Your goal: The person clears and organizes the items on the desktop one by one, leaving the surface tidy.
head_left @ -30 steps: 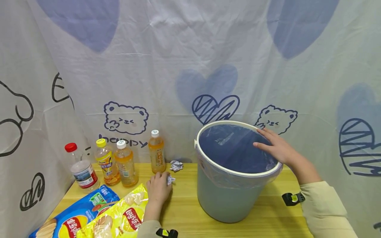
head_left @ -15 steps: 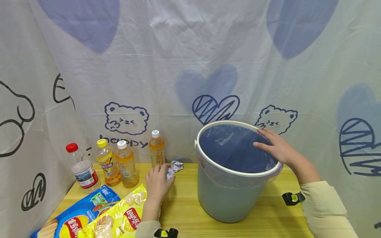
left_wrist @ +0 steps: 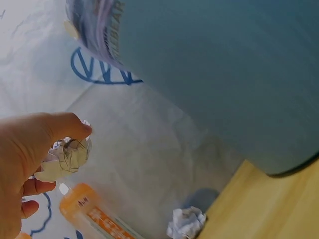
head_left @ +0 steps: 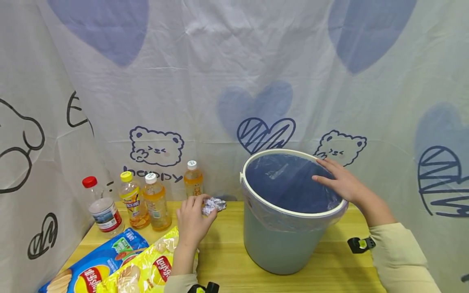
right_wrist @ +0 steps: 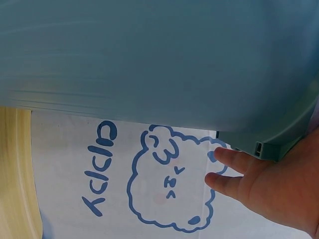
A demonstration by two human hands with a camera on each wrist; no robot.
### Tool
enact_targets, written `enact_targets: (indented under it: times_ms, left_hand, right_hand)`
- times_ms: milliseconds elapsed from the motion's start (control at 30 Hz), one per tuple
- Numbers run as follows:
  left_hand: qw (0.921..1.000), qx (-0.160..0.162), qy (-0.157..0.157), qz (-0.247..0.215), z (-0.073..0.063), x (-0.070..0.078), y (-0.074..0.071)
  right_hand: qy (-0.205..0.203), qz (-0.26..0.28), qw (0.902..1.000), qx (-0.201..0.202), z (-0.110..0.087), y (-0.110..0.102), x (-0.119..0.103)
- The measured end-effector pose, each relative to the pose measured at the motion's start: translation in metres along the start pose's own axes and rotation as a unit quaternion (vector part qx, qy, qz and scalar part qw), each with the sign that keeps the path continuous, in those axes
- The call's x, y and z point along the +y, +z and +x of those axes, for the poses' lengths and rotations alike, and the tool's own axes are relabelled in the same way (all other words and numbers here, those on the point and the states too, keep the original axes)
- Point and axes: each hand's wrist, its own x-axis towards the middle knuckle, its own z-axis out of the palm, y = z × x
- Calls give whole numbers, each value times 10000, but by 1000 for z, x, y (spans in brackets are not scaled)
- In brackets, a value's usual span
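Note:
My left hand [head_left: 192, 217] pinches a crumpled paper ball [left_wrist: 69, 158] between thumb and fingers, lifted off the table. A second crumpled paper ball [left_wrist: 186, 222] lies near the back of the table; in the head view it sits partly behind the held one. Beside my left hand stands an orange-drink bottle [head_left: 193, 180] with a white cap, its lower part hidden. A grey-blue trash bin [head_left: 280, 244] with a clear liner stands to the right. My right hand [head_left: 340, 181] rests over its white rim, thumb on the inner side and straight fingers outside, as the right wrist view shows.
Three more bottles stand at the left: one red-capped [head_left: 105, 213], one yellow-capped [head_left: 133, 203], one white-capped [head_left: 155, 205]. In front of them lie a blue chip bag [head_left: 99, 256] and a yellow chip bag [head_left: 154, 264]. A printed curtain [head_left: 220, 61] hangs behind the wooden table [head_left: 223, 260].
My left hand has raised the paper ball from the table and shifted slightly left and back, so the ball now overlaps the second one in the head view. My right hand stays on the rim.

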Motion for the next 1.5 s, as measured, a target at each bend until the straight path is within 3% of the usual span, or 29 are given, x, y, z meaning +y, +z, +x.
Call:
enact_targets:
  times_ms: [500,700,1267,1500]
  left_hand:
    - [9929,896,673,-406,5,27,-32]
    - [9871,1173,937,-562,5,36,-36]
    - [9767,1279,1418,-982,3,68,-35]
    - [9721,1378,1604,-1019,15,79,-39]
  right_hand:
    - [52,-5,10000,29,0,1,0]
    - [106,-8,9999,0,0,1,-1]
    - [-26,-578,9983,-61,3,-3,-2]
    - [10,-667,9977,-112,2,-3,-3]
